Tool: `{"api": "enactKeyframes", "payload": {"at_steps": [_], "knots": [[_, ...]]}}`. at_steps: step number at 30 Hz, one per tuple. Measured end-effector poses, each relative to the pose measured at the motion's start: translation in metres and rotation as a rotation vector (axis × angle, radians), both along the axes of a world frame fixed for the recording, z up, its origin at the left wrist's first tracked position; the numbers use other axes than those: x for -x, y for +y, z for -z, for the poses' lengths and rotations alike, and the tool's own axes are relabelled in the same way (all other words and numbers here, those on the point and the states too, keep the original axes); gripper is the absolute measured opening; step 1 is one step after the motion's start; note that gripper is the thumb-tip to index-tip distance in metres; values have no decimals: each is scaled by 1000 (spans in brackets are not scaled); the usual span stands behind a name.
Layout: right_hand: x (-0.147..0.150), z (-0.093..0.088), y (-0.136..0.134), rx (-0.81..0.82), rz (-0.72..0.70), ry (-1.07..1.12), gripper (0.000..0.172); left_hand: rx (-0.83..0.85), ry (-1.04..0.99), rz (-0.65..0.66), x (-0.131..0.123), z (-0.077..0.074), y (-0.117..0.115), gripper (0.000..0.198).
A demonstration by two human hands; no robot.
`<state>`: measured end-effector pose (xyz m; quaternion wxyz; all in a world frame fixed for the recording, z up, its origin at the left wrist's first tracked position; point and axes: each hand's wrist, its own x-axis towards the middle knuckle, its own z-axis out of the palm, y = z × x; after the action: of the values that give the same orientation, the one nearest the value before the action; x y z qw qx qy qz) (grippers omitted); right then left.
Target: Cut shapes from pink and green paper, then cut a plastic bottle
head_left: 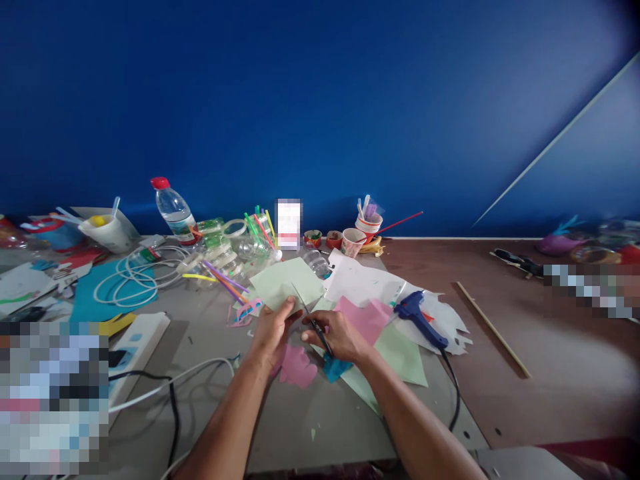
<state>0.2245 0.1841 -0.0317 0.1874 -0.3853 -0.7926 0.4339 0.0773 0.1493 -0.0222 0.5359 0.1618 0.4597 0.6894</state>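
My left hand [273,331] pinches the near edge of a pale green paper sheet [285,281] lying on the table. My right hand [337,335] is closed around the handles of a pair of scissors [313,320], whose blades point up and away into the green sheet. Pink paper pieces lie under and beside my hands, one [299,367] near my left wrist and another [367,319] to the right. A small teal scrap [334,368] sits below my right hand.
A blue glue gun [419,319] with a black cord lies on white paper right of my hands. A water bottle [173,210], coloured straws [225,280], paper cups [353,241], a coiled white cable [127,277] and a power strip [137,343] crowd the left and back. A wooden stick [493,328] lies to the right.
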Motion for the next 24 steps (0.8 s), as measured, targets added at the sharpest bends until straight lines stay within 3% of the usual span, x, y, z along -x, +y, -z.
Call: {"api": "enactKeyframes", "payload": {"at_steps": [14, 24], "knots": [[1, 14, 2, -9, 43, 20, 44, 10, -23, -16, 2, 5, 2, 36], [2, 11, 0, 5, 44, 19, 42, 0, -25, -12, 4, 9, 4, 36]]}}
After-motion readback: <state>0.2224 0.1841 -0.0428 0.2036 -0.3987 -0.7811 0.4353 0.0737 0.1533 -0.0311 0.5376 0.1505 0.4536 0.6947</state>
